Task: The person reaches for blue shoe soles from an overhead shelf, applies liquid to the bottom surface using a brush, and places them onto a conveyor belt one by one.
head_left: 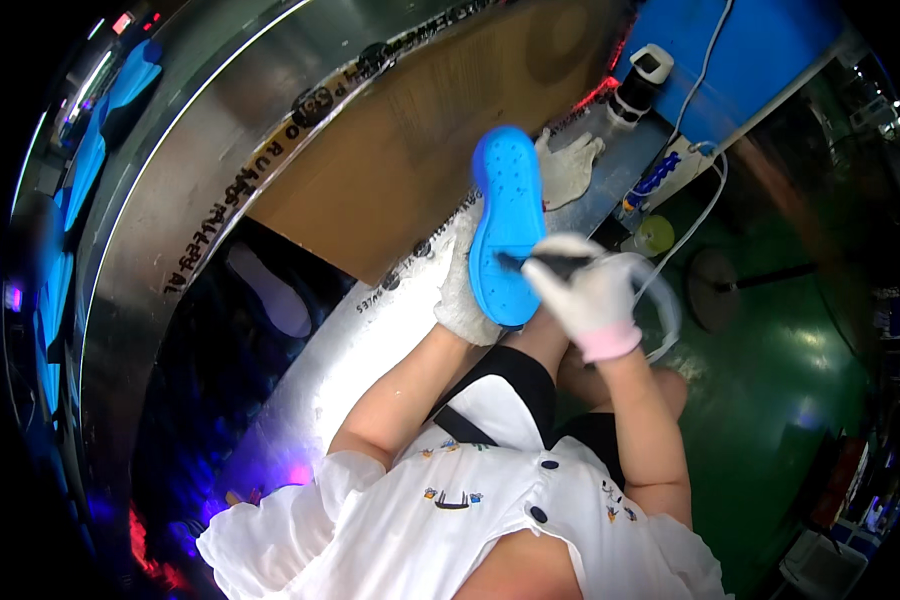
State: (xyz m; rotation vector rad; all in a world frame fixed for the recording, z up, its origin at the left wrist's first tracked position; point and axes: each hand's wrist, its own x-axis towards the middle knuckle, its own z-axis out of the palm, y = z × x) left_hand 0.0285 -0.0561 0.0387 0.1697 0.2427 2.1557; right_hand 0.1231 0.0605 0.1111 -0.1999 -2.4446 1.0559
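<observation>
A bright blue clog-type shoe [510, 215] with small holes stands on end in the middle of the view. My left hand [460, 295], in a white knit glove, grips it from behind at its lower end. My right hand [592, 295], gloved in white with a pink cuff, holds a thin dark tool [545, 262] whose tip touches the shoe's lower part. A pale hose or cable [665, 300] loops away from that hand.
A brown board [410, 140] lies on the metal machine bench [190, 180]. A spare white glove [568, 165] rests beside the shoe. A black-and-white device [638, 85], a yellow-green container [653, 236] and more blue shoes [85, 170] are around. Green floor [780, 370] lies at right.
</observation>
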